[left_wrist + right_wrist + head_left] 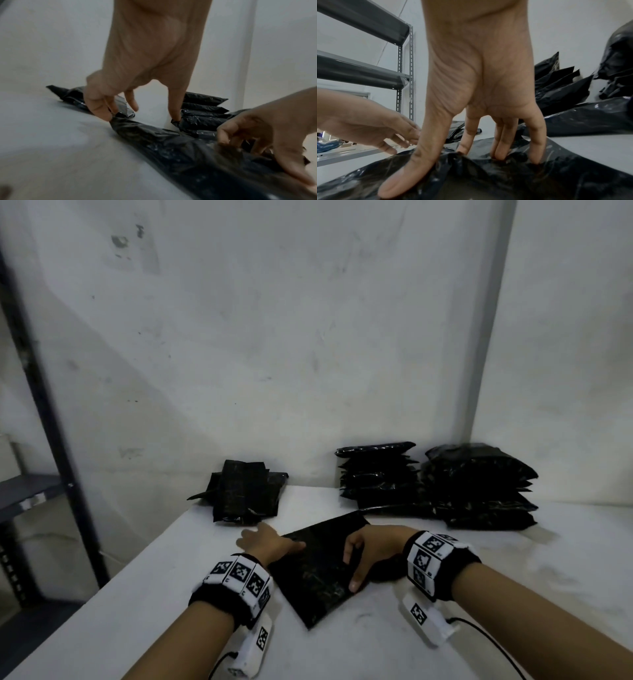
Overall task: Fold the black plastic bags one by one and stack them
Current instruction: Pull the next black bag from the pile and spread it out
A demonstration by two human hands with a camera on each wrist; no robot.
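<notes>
A flat black plastic bag lies askew on the white table in front of me. My left hand is at its far left edge. In the left wrist view the curled fingers pinch a corner of the bag and lift it to a point. My right hand arches over the bag's right side. Its thumb and straight fingertips press into the plastic, which bunches up between them. A low stack of folded bags sits at the back left.
Two tall piles of black bags stand against the wall at the back right. A dark metal shelf rack rises past the table's left edge. Cables trail from both wrist cameras along the table's near side.
</notes>
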